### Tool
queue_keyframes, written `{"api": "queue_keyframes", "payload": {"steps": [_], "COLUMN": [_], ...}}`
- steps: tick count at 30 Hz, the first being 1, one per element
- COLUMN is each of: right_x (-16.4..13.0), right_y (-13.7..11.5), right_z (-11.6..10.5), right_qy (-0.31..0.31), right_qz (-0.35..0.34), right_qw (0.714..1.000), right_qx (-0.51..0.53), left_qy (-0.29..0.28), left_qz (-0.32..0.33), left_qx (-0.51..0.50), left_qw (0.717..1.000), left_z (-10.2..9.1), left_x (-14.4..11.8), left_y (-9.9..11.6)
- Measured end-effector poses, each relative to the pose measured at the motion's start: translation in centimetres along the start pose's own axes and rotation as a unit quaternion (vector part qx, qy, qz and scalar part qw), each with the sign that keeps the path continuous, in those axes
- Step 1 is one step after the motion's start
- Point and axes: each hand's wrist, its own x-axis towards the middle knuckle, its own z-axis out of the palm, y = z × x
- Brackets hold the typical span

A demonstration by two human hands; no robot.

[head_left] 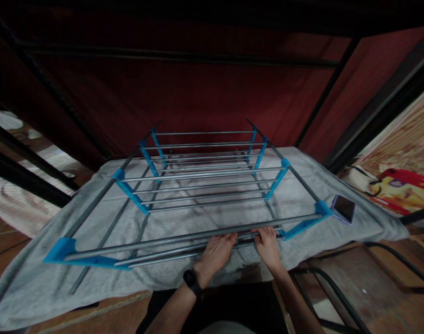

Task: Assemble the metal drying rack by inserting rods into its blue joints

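A shoe rack (pixel 198 175) of grey metal tubes and blue plastic brackets lies on its side across a grey cloth, its front end closest to me. My left hand (pixel 217 250), below a wrist with a black band (pixel 192 283), has its fingers curled over the lower front tubes near their middle. Just to the right, my right hand (pixel 267 243) grips the same tubes, fingertips over the top. The front left bracket (pixel 90 259) and front right bracket (pixel 304 226) hold the tube ends. My palms hide part of the lower tubes.
The grey cloth (pixel 354 185) covers the surface under the rack. A phone (pixel 344 208) lies on it at the right. Beyond stand a red panel (pixel 198 97) and dark metal bars. A chair (pixel 357 273) is at my right, with a red-and-yellow package (pixel 406 190) behind it.
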Motion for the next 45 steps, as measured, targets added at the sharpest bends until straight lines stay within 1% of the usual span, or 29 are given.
{"api": "queue_keyframes", "payload": {"steps": [5,10,14,19,22,24,27,31,34,36,38,39,41,45], "right_x": [0.1,0.2,0.2,0.2,0.3,0.2,-0.4,-2.4,-4.4,-5.4,-5.8,-5.7,-5.0,-2.9], "right_y": [-0.4,-0.9,-0.9,-1.0,-1.0,-1.0,-1.0,-0.5,0.2,0.9,1.6,2.0,2.7,3.9], "right_z": [0.1,0.0,-0.1,-0.1,0.0,0.0,-0.4,-1.7,-2.7,-3.3,-3.9,-4.2,-4.7,-5.3], "right_qy": [-0.016,-0.026,-0.033,-0.027,-0.022,-0.008,0.045,0.113,0.17,0.221,0.261,0.271,0.26,0.189], "right_qz": [-0.007,-0.004,-0.008,-0.01,-0.001,0.013,0.038,0.089,0.145,0.198,0.25,0.27,0.287,0.251], "right_qw": [0.999,0.997,0.996,0.995,0.997,0.999,0.997,0.98,0.959,0.937,0.913,0.904,0.902,0.928], "right_qx": [-0.036,-0.071,-0.08,-0.091,-0.075,-0.041,0.041,0.137,0.176,0.186,0.189,0.189,0.19,0.201], "left_qy": [0.001,-0.013,-0.009,-0.017,-0.013,-0.012,-0.015,-0.023,-0.031,-0.032,-0.034,-0.034,-0.031,-0.024], "left_qz": [-0.01,-0.023,-0.031,-0.035,-0.027,-0.016,0.002,0.03,0.054,0.062,0.066,0.066,0.064,0.058], "left_qx": [-0.005,-0.003,0.006,0.016,0.024,0.028,0.03,0.026,0.01,0.003,0.002,0.003,0.004,-0.008], "left_qw": [1.0,1.0,0.999,0.999,0.999,0.999,0.999,0.999,0.998,0.998,0.997,0.997,0.997,0.998], "left_z": [0.4,0.6,0.6,0.5,0.4,0.5,1.0,1.9,2.3,2.4,2.4,2.3,2.0,1.1], "left_x": [0.3,0.5,0.6,0.8,1.0,1.3,2.0,3.4,4.9,5.9,6.7,7.0,7.2,6.7], "left_y": [-0.6,-0.8,-0.8,-0.6,-0.4,-0.3,-0.1,0.3,0.8,1.3,1.9,2.2,2.7,3.7]}}
